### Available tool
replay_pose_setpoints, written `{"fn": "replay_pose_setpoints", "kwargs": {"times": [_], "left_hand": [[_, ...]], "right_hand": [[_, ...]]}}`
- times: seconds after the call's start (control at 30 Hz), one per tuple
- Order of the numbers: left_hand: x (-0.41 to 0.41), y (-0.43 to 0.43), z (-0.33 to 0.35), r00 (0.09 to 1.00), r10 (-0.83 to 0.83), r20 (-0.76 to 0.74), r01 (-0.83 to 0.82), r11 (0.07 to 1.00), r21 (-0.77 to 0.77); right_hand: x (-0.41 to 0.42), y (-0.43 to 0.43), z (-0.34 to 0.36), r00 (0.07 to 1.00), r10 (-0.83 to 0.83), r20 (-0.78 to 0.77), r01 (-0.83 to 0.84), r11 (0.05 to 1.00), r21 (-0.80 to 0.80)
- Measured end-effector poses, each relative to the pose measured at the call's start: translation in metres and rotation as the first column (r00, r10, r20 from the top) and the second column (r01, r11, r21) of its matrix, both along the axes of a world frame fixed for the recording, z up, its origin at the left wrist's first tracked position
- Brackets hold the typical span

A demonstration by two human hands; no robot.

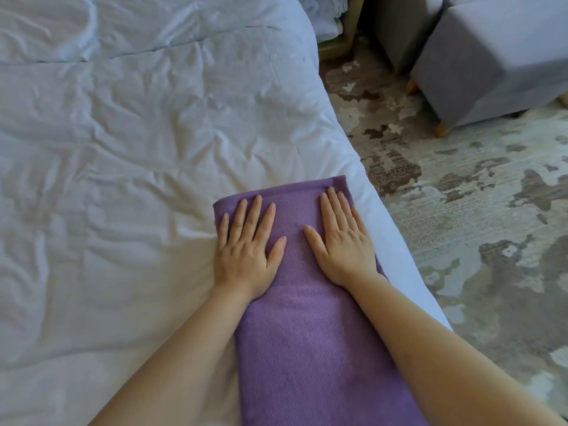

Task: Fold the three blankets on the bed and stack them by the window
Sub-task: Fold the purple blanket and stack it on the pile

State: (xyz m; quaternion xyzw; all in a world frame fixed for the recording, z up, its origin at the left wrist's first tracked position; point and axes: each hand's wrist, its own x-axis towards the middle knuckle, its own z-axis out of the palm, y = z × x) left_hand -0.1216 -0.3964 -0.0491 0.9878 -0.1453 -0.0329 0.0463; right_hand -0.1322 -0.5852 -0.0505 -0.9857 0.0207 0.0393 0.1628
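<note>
A purple blanket (310,333), folded into a long narrow strip, lies on the white bed (123,179) close to the bed's right edge, its far end squared off and its near end running out of view at the bottom. The left hand (246,250) lies flat on the blanket's left side, fingers straight and slightly spread, holding nothing. The right hand (341,241) presses flat on the right side near the far corner, fingers straight and together. Beyond the bed, a patterned grey carpet (461,210) covers the floor, and a grey upholstered ottoman (491,63) stands on it at upper right.
</note>
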Motion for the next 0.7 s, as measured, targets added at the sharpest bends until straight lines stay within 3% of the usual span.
{"fn": "replay_pose_setpoints", "kwargs": {"times": [0.17,0.3,0.4,0.7], "left_hand": [[-0.034,0.001,0.043,0.997,0.041,-0.065,-0.044,0.998,-0.047],[-0.119,-0.008,0.070,0.993,-0.099,-0.069,0.086,0.981,-0.173],[-0.154,-0.006,0.067,0.988,-0.106,-0.111,0.092,0.988,-0.121],[-0.176,-0.002,0.022,0.992,-0.107,-0.070,0.106,0.994,-0.027]], "right_hand": [[-0.046,-0.010,0.044,1.000,0.019,-0.012,-0.018,0.997,0.076],[-0.122,-0.019,0.066,0.997,0.056,-0.059,-0.052,0.997,0.062],[-0.167,-0.023,0.063,0.996,0.047,-0.080,-0.047,0.999,0.003],[-0.197,-0.028,0.020,0.999,0.043,-0.025,-0.042,0.998,0.052]]}}
